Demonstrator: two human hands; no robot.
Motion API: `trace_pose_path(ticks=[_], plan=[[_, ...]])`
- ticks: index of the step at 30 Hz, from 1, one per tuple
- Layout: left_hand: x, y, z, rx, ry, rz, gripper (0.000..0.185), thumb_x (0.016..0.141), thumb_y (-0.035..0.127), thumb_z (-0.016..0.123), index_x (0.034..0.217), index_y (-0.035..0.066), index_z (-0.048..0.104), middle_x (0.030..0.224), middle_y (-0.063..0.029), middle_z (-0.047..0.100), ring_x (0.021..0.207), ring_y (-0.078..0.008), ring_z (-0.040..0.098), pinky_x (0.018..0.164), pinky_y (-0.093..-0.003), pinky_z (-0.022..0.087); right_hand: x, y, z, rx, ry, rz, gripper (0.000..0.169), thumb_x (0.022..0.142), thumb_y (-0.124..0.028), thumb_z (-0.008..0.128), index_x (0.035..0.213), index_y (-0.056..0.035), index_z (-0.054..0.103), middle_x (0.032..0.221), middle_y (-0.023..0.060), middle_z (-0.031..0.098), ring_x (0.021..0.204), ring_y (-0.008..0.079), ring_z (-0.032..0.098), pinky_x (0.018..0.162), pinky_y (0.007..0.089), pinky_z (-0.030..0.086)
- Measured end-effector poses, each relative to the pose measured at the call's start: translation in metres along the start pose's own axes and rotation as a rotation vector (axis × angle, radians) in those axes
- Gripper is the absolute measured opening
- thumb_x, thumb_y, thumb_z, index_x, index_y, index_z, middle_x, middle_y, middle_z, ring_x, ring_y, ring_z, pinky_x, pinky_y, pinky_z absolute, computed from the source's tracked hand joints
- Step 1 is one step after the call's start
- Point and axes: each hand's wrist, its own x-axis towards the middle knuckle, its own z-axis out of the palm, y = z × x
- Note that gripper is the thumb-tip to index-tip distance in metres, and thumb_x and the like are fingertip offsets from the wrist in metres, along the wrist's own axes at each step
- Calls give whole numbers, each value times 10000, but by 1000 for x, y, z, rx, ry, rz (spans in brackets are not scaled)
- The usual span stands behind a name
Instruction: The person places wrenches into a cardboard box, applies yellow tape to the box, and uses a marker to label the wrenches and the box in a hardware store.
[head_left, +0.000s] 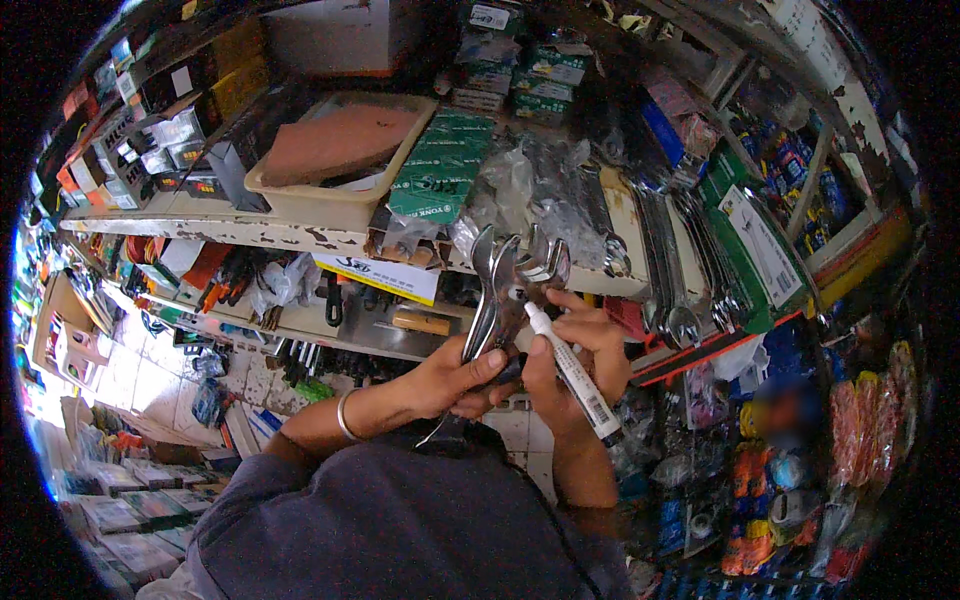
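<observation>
My left hand (457, 379), with a bangle (343, 417) on its wrist, grips several chrome open-ended wrenches (490, 296) by their shafts. Their jaws point up and fan apart in front of the shelf edge. In my right hand (596, 341) is a white marker pen (576, 373), held like a pencil. Its tip touches or nearly touches a wrench face bearing a small dark mark. A dark cylindrical piece (513, 368) shows between the hands; I cannot tell whether it is a wrench part or a cap.
Ahead, a chipped shelf (315, 234) carries a plastic bin (341, 199), a green box (442, 169) and clear plastic bags (517, 176). More wrenches (656, 255) lie at the right. Below are a wooden-handled tool (420, 322) and, at right, hanging packaged goods (750, 495). Flat boxes (150, 502) are stacked lower left.
</observation>
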Motion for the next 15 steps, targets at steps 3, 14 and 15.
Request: trace_pose_path(ticks=[3, 14, 15], plan=[[0, -2, -2, -20, 0, -14, 372, 872, 408, 436, 779, 47, 441, 578, 4, 407, 401, -43, 296, 363, -195, 246, -1, 2, 2, 32, 35, -16, 189, 756, -70, 575, 850, 12, 434, 767, 142, 497, 730, 219, 525, 784, 422, 466], [19, 5, 7, 48, 168, 231, 346, 886, 375, 426, 802, 42, 464, 578, 4, 415, 413, -55, 296, 385, -201, 230, -32, -9, -31, -175, -82, -66, 338, 735, -136, 645, 928, -13, 397, 904, 208, 560, 717, 273, 588, 625, 351, 485], [26, 5, 14, -11, 224, 283, 346, 889, 374, 419, 815, 39, 462, 600, -3, 430, 414, -56, 293, 385, -200, 235, -38, -10, -33, -179, -161, -46, 395, 711, -168, 688, 931, -23, 395, 924, 219, 571, 728, 291, 605, 611, 348, 485]])
